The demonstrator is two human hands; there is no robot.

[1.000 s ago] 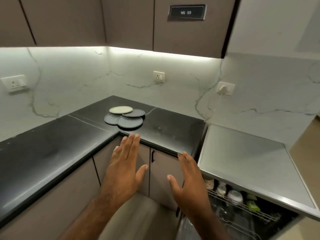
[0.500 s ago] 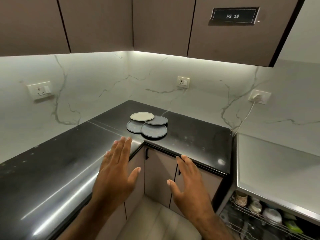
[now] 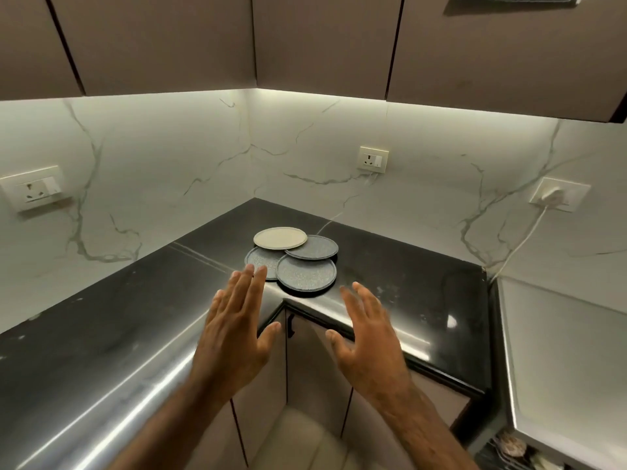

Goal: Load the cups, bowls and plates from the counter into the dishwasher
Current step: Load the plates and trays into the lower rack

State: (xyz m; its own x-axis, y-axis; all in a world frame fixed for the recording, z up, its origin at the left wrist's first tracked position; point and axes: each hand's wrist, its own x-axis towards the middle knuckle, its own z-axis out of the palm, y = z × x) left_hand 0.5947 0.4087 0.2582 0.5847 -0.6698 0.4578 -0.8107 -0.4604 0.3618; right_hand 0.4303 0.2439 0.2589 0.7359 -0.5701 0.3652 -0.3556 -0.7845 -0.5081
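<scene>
Where counters meet, four overlapping plates, one cream, three speckled grey.

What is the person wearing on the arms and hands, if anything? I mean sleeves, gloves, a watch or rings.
Nothing that shows. The left hand and right hand are bare: no gloves, no rings in view. The left forearm and right forearm are bare down to the frame edge, with no sleeve, watch or bracelet.
</scene>
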